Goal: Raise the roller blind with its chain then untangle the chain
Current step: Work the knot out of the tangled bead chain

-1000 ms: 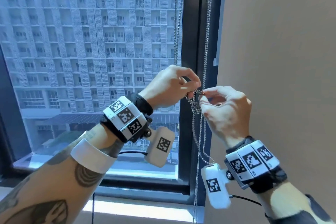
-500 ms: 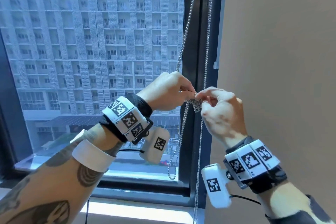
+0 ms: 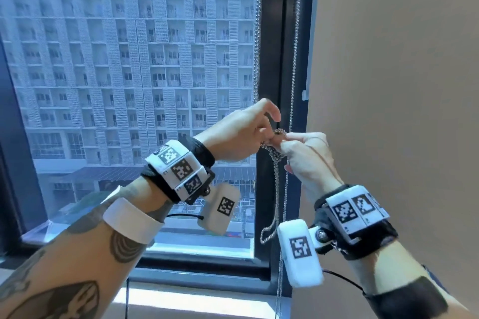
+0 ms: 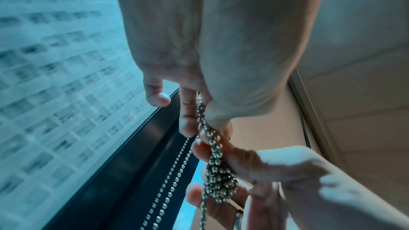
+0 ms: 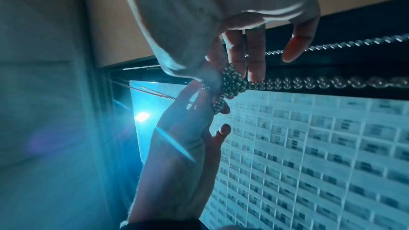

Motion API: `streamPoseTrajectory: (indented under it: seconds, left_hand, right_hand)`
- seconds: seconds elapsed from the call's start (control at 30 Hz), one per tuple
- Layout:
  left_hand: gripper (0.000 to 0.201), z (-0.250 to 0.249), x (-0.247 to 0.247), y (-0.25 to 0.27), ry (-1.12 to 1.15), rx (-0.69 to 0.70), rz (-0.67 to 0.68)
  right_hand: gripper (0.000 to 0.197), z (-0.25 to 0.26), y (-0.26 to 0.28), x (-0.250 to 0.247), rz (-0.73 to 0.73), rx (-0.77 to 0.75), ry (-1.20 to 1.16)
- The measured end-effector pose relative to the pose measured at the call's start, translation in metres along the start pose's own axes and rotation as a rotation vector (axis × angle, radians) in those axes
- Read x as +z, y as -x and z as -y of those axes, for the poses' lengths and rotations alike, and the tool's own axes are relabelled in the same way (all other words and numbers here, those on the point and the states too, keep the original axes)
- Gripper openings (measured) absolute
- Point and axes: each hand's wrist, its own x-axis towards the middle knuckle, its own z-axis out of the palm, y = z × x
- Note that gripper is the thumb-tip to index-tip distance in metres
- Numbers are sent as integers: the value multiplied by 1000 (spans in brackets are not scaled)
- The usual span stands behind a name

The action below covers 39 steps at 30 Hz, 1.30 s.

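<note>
- Left forearm (image 3: pixel 64 261): bore dark tattoos; a white band (image 3: pixel 132 223) encircled it.
- Each wrist: wore a black strap carrying white blocks (image 3: pixel 178 168) printed with black square markers.
- White marker-tagged pods (image 3: pixel 300 254) hung below, trailing thin black cables (image 3: pixel 342 280).

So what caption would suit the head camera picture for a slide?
Left hand and right hand pinch a knot in the bead chain beside the window frame.
</note>
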Motion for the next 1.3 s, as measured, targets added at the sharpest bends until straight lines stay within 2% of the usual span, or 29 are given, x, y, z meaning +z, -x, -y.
streamPoseTrajectory:
  seconds: [0.1,0.2,0.3,0.4,0.5,0.57,0.67,0.73,0.8,0.9,0.93,1.0,1.1,1.2,1.3]
  left_hand:
    - [28,-2,0,2,-166,33,20]
    - [22,-4,2,2,-394,-1,-7]
    - [18,-5,2,2,-583,32,-49]
    - [16,3,-4,1,-676,80,-101]
    - [31,11,-10,1,-643,73,-25]
    - [33,12,-10,0,-608,64,28]
    - [28,17,-11,-3,-665,39,-15]
    - [25,23,-12,-3,-628,36,-36]
    - [20,24,-15,-4,-532,24,5]
    - [5,22,-19,-8,-460,4,47]
    - [3,23,-20,-10,-400,6,57]
    - [8,27,-22,-12,-215,32,82]
    - [37,28,-25,-12,-29,25,139]
    - [46,23,-24,-15,-138,44,137]
    - [49,21,-16,-20,-256,70,85]
  right_hand:
    - [32,-2,1,2,4,108,-148]
    - [13,0,-1,4,27,296,-327]
    - [9,-1,-3,1,31,322,-413]
    - [16,-4,-5,-7,90,311,-423]
    - [26,-9,-8,-12,84,264,-398]
    - [28,-13,-7,-13,57,231,-428]
    - [18,-21,-4,-16,33,207,-613]
    - [29,-27,-3,-18,76,185,-723]
    - [38,-32,-1,-17,83,175,-828]
    - [41,-41,-1,-15,74,193,-1011]
    - [42,-45,-1,-14,83,190,-984]
    - [45,-56,0,-12,116,136,-748]
    - [42,-72,5,-8,213,52,-453]
    - [37,-80,8,-5,327,55,-346]
    - [17,-73,6,-5,383,15,-289]
